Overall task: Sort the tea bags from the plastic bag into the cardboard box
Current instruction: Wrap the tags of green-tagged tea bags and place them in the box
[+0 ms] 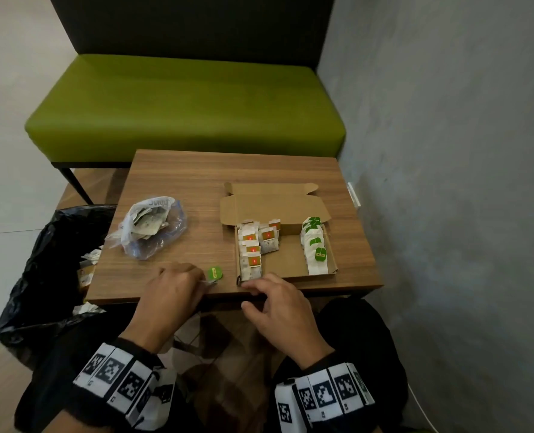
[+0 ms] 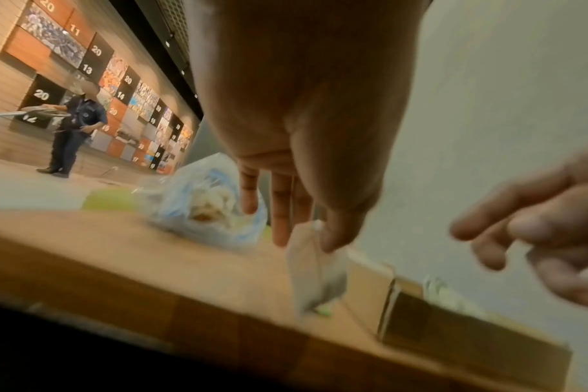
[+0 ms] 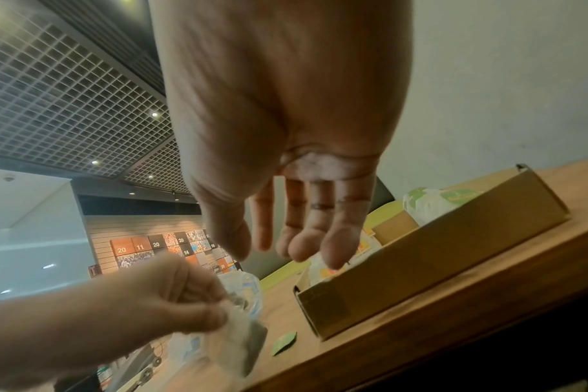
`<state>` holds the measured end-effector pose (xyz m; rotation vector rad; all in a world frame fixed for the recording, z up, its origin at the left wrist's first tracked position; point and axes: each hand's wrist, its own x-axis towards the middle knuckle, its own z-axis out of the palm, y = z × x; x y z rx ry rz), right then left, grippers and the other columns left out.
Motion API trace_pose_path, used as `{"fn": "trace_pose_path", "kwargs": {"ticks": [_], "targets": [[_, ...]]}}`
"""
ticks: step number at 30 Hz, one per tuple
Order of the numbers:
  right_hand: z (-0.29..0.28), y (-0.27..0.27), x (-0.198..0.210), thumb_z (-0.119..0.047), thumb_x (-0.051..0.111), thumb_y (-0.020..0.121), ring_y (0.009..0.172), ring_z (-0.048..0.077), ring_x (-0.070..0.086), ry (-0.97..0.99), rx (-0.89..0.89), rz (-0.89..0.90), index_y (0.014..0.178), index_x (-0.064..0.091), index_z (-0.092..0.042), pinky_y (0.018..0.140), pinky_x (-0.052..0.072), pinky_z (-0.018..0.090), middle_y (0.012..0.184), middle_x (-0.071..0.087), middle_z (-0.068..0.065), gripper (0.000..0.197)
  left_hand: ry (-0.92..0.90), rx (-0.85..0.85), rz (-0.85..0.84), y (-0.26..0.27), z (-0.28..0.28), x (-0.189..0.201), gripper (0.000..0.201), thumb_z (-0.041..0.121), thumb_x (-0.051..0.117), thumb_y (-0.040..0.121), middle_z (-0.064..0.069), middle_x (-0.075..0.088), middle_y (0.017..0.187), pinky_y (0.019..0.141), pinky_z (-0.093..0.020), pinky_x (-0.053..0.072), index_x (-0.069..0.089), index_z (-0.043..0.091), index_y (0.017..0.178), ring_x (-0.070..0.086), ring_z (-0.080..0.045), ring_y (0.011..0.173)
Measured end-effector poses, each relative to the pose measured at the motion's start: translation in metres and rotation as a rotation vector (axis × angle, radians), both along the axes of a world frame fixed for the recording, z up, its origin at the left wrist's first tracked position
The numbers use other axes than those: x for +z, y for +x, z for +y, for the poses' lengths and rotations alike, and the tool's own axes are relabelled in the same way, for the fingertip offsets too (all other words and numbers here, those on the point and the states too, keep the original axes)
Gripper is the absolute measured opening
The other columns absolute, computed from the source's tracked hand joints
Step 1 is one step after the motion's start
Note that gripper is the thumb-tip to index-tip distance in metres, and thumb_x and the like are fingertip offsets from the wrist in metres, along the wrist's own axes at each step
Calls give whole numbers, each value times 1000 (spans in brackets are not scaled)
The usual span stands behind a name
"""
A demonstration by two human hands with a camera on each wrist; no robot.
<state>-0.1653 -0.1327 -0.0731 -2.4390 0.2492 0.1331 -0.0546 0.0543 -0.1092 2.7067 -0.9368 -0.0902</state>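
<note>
At six o'clock on the table (image 1: 178, 182), I am pinching a green-tagged tea bag (image 3: 242, 344) in my left hand (image 1: 173, 289), right hand (image 1: 278, 304) hanging loose and empty by the cardboard box (image 1: 290, 264); the trailing tag (image 1: 215, 273) risks snagging, and the plastic bag (image 1: 153, 229) is waiting at ten.

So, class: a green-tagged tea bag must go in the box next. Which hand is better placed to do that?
Left. The left hand already pinches the green-tagged tea bag near the cardboard box; the right hand holds nothing.
</note>
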Motion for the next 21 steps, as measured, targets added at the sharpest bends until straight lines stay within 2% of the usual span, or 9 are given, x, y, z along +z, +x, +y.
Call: {"fn": "trace_pose_path", "kwargs": {"ticks": [3,5,7,9,12,14,17,19,21], "targets": [[0,-4,-2,-47,64,89,76,-2,47,51,5,-58,140,47,-40,78,51,27,104,50,-21,53,-39,-165,49,-7,-11,31,16,40,52,91,12,62,81,80,-30,48,64,30,92,58,-6,76],[-1,-5,0,-49,64,89,73,-3,46,72,20,-62,138,49,-40,73,49,24,101,49,-19,53,-44,-260,75,-12,-16,50,18,42,50,89,14,62,79,85,-27,45,65,33,95,57,-3,73],[-1,-8,1,-49,63,89,74,-2,47,110,34,-79,127,60,-36,69,45,23,96,51,-15,40,-60,-337,88,-16,-20,66,24,46,44,87,16,65,80,85,-23,42,65,36,94,58,2,71],[-2,-15,0,-47,62,88,74,4,51,238,18,-142,106,71,-29,66,48,30,90,55,-11,26,-139,-367,121,-22,-21,78,24,46,46,87,20,67,82,82,-18,41,66,37,95,58,6,71],[-5,-30,-2,-35,68,88,76,15,58,500,-78,-208,96,74,-24,63,51,34,85,59,-6,15,-487,-228,291,-36,-24,83,26,33,66,87,22,69,93,80,-11,45,64,35,113,64,4,89],[-9,-38,-2,-24,72,89,77,18,62,625,-163,-227,96,75,-24,62,52,30,86,63,-4,8,-671,-67,452,-44,-28,82,38,23,73,85,18,70,98,83,-20,51,60,32,120,67,-4,92],[-13,-45,-2,-22,73,88,74,21,65,747,-249,-260,96,77,-25,57,52,26,90,70,2,9,-714,11,696,-58,-37,77,29,21,72,87,9,72,101,84,-42,57,65,31,113,68,-15,92],[-15,-48,0,-25,74,86,76,27,68,783,-256,-254,96,77,-23,56,53,25,91,72,7,11,-723,8,748,-65,-41,74,18,24,69,89,3,74,98,81,-48,56,71,29,106,69,-22,90],[-16,-51,1,-22,77,83,74,24,69,805,-246,-239,96,76,-22,57,54,26,87,73,7,14,-772,59,767,-69,-45,72,11,23,68,90,-5,73,91,80,-49,56,75,25,97,68,-27,86]]}}
